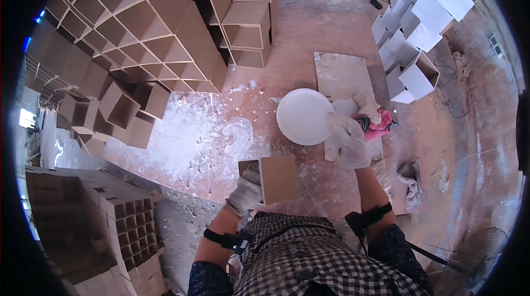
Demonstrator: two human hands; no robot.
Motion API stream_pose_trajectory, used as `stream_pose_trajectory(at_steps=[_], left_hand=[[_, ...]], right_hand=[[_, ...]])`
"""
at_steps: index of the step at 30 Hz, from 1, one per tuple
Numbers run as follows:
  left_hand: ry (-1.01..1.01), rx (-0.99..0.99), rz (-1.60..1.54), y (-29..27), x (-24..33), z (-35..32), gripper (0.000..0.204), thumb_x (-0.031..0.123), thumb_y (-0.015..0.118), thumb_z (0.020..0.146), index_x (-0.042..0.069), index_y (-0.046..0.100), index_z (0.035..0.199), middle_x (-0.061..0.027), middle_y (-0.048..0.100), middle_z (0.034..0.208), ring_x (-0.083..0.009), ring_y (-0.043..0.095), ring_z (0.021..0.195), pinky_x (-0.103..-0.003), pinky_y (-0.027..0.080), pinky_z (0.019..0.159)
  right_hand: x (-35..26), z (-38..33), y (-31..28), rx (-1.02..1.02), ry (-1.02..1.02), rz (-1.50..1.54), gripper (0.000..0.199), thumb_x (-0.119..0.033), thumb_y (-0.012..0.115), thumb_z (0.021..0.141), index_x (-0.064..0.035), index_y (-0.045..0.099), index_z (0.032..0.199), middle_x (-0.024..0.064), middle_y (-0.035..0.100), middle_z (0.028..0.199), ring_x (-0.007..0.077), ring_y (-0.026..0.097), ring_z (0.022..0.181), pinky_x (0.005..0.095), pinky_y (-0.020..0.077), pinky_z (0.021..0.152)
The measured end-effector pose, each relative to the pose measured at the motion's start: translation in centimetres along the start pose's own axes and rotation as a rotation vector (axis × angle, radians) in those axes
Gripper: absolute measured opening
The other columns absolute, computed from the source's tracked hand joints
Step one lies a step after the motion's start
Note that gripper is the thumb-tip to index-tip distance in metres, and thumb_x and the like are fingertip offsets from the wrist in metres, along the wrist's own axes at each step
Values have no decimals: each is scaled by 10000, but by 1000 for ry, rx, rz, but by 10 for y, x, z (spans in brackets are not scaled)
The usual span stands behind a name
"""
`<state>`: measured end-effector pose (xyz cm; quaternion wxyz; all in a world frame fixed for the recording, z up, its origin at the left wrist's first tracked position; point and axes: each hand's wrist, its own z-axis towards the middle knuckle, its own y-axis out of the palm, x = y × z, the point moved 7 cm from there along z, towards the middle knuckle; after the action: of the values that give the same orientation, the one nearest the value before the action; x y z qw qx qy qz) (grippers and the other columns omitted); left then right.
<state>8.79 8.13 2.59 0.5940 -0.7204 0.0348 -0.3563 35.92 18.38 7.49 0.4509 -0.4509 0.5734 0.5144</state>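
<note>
My left hand [247, 190], in a dirty white glove, grips a small open brown wooden box [274, 179] by its left side, holding it above the floor in front of me. My right hand [349, 140], also gloved and smeared white, reaches forward to the rim of a round white bowl [302, 116] that stands on the floor; the fingers sit at its right edge, and I cannot tell whether they clasp it. A pink and red cloth [377, 125] lies just right of that hand.
A flat board [342, 78] lies on the floor behind the bowl. Stacks of brown open boxes [165, 31] fill the left and back. White-coated boxes [419, 31] are stacked at the right. A grey rag [409, 183] lies to my right. White powder [210, 141] covers the pinkish floor.
</note>
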Motion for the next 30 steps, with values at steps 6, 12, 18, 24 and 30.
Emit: stream_pose_trajectory(at_steps=[6,12,18,24,30], left_hand=[[-5,-39,-7,-1,-13,-1,458,295,583,796,15,587,1158,-225,578,1151,-340,521,1148,-459,378,1010],[-16,-56,-20,4,-16,-12,465,290,586,799,18,579,1176,-224,567,1172,-342,513,1157,-456,374,1015],[-11,-75,-28,4,-19,-16,472,284,588,802,21,570,1194,-224,556,1193,-345,504,1165,-452,370,1019],[7,-89,-37,5,-24,-6,480,279,591,806,24,562,1212,-223,544,1213,-348,495,1174,-448,367,1024],[108,-94,-30,15,-5,10,489,274,594,809,27,553,1230,-222,533,1234,-351,487,1183,-445,363,1028]], right_hand=[[26,28,9,11,-261,-510,234,-105,601,859,-19,670,1065,88,688,973,171,631,881,293,490,769],[41,37,7,-9,-72,-997,251,-171,592,873,-10,659,1054,134,687,968,171,644,889,296,498,770],[36,34,13,-4,-37,-1063,301,-299,596,873,-66,680,1043,163,693,896,314,666,814,400,512,717],[47,45,-2,-32,176,-202,218,-149,629,854,-26,675,1028,43,659,836,89,617,750,249,508,637],[10,26,-10,3,-569,-1422,348,-345,597,881,-50,665,1054,132,689,945,342,655,858,404,525,726]])
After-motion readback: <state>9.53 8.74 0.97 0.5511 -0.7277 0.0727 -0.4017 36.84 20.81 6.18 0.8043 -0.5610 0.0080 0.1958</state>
